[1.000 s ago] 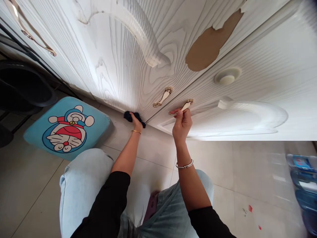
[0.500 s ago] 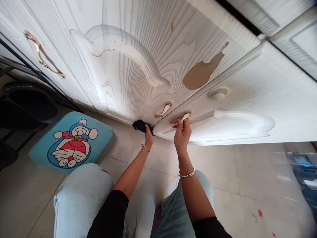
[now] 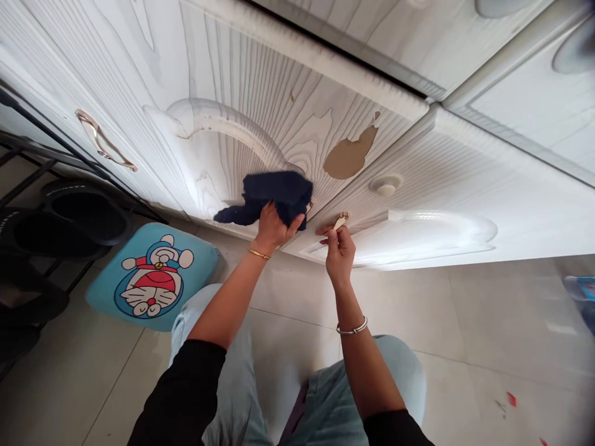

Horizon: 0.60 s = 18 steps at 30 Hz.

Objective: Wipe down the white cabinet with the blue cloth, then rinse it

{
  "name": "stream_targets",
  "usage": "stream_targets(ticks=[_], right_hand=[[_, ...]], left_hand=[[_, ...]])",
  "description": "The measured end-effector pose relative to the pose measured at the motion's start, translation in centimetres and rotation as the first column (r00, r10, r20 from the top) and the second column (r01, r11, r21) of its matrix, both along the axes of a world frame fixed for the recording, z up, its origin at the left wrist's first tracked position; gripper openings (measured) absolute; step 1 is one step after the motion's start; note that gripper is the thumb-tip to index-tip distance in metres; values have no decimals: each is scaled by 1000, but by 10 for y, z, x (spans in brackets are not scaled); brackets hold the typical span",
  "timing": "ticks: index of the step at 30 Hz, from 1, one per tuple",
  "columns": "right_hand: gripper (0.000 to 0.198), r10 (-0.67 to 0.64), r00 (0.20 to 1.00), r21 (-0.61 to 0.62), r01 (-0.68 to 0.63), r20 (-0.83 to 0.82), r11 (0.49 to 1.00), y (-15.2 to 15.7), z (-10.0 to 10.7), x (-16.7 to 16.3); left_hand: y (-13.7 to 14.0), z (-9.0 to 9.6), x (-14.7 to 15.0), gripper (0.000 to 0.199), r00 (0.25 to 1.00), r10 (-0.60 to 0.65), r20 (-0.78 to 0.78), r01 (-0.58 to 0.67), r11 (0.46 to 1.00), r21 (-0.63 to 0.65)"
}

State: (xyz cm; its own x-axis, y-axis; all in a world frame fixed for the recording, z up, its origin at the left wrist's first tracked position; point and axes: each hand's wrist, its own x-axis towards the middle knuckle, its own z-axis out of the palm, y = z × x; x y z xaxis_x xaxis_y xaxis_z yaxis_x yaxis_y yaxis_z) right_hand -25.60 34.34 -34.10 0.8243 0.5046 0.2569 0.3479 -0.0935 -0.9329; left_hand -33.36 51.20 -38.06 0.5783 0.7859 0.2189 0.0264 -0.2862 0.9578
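My left hand (image 3: 274, 226) grips a dark navy cloth (image 3: 276, 189) and presses it against the white wood-grain cabinet door (image 3: 232, 148), low down and over most of that door's handle. The fingers are partly buried in the cloth. To its right, my right hand (image 3: 341, 251) has its fingers closed round the metal handle (image 3: 341, 221) of the neighbouring door (image 3: 418, 186). A brown patch (image 3: 351, 155) shows where the left door's surface has peeled away.
A blue padded stool (image 3: 153, 275) with a cartoon print stands on the tiled floor at the left. Beyond it are black slippers (image 3: 86, 210) on a dark rack. Another cabinet handle (image 3: 106, 142) is at the upper left. Small red scraps (image 3: 512, 399) lie on the floor at the right.
My left hand has moved up from the door's bottom edge with the cloth, which now spreads wider over the door. My right hand stays on its handle. The view has shifted somewhat.
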Motion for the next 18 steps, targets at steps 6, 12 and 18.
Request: stream_targets(ticks=[6, 12, 18], right_hand=[[37, 34, 998, -86, -29, 59, 996, -4, -5, 8], [37, 17, 999, -63, -15, 30, 998, -2, -7, 5], [38, 29, 998, -103, -23, 50, 994, -4, -3, 6]], left_hand=[[-8, -51, -31, 40, 977, 61, -205, -92, 985, -145], [12, 6, -24, 38, 982, 55, -182, -56, 998, 0], [41, 55, -14, 48, 990, -7, -137, 18, 997, 77]])
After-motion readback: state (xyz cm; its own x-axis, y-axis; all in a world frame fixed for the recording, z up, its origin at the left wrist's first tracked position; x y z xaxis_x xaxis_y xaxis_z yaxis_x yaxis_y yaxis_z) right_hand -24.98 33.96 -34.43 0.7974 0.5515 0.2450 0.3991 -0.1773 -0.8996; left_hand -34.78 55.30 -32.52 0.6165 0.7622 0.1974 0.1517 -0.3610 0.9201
